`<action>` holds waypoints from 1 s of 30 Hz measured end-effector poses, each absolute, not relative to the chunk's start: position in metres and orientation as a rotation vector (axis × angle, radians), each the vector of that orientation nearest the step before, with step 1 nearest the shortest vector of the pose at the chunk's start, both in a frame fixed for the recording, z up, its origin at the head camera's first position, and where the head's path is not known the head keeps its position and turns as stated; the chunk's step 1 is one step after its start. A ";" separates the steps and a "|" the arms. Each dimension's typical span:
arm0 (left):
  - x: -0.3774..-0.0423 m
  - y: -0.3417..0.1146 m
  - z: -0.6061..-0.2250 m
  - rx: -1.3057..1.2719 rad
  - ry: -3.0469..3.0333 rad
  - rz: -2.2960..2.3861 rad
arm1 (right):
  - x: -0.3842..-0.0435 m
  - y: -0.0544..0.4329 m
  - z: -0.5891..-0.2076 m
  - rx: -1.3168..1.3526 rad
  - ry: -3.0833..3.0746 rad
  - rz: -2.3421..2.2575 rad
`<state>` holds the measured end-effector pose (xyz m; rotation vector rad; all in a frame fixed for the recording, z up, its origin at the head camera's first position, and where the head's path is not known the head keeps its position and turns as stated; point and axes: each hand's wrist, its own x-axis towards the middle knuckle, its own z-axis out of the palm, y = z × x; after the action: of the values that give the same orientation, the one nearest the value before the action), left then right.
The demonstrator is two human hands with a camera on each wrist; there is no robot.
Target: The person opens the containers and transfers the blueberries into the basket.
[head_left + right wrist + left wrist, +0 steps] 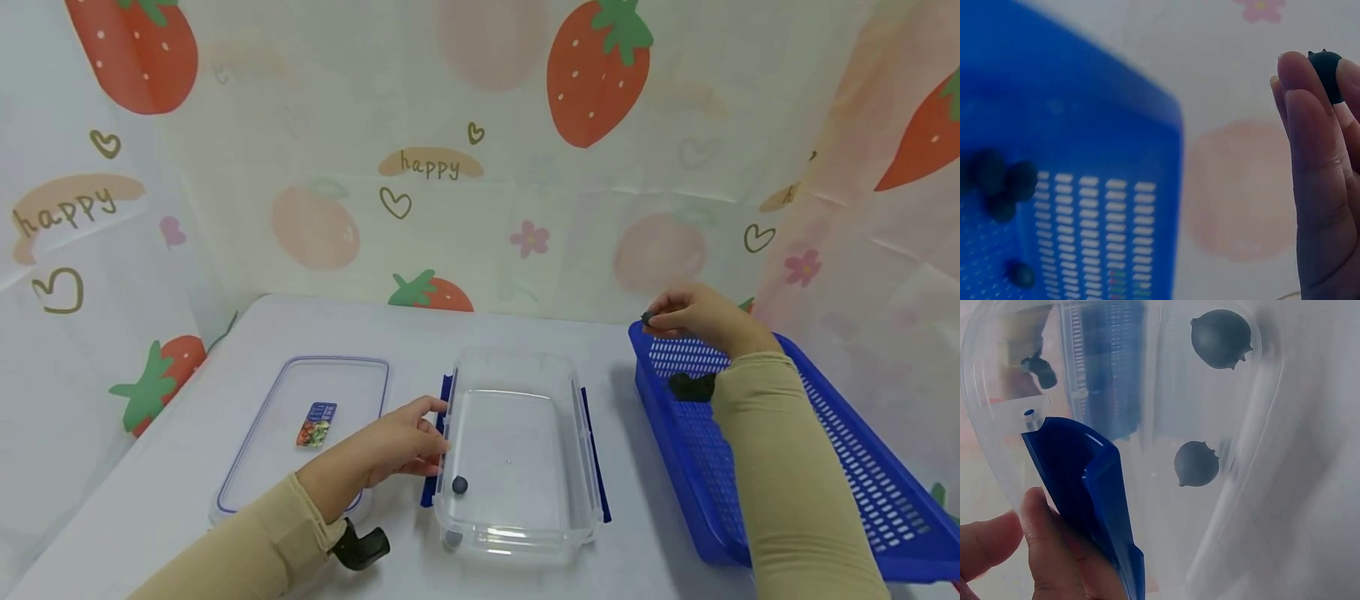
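My right hand (693, 315) pinches a small dark blueberry (1327, 75) between thumb and fingertips, above the far left corner of the blue basket (667, 467). Several more blueberries (999, 181) lie in that basket in the right wrist view. With thumb and fingers, my left hand (401, 442) holds the left side wall of a clear plastic box (517, 467), beside its blue side latch (1079, 469). Inside the box, near its front left corner, one blueberry (460, 485) shows plainly; the left wrist view shows two through the clear plastic.
A clear lid (352, 379) with a blue seal and a printed label (317, 425) lies on the white table (450, 333) left of the box. The box's right latch (595, 454) hangs outward. A strawberry-print curtain (510, 233) stands behind and at both sides.
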<state>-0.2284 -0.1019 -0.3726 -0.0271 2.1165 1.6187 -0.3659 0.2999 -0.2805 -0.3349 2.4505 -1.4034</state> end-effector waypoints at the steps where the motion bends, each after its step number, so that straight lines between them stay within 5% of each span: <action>1: -0.228 -0.102 -0.373 -0.028 2.117 1.619 | -0.366 0.304 -0.282 -0.302 2.446 -1.412; 30: -0.229 -0.102 -0.370 -0.017 2.107 1.611 | -0.372 0.333 -0.312 -0.212 2.461 -1.327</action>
<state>-0.2288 -0.1025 -0.3704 -0.0167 2.1073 1.6105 -0.3721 0.3331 -0.3118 -0.2124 2.4606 -1.3270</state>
